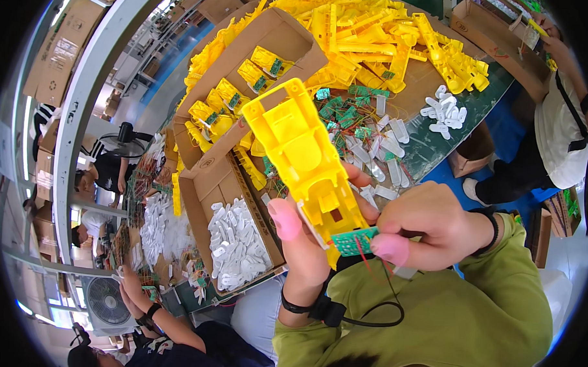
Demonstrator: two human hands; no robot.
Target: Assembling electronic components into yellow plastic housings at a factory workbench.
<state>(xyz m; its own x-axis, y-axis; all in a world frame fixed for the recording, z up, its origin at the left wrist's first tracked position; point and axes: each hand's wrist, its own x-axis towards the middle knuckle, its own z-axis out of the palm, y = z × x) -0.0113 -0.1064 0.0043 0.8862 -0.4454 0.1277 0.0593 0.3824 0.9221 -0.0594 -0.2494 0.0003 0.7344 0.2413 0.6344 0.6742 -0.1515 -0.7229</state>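
The left hand grips the yellow shell at its 6 o'clock end; it looks light and rigid. The right hand's fingers pinch the green board, likely fragile: hold by its edges.

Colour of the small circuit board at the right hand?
Green circuit board, pinched by the right hand; head view.

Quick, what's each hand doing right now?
Left hand: closed on the yellow plastic housing.
Right hand: closed, pinching the green circuit board against the housing.
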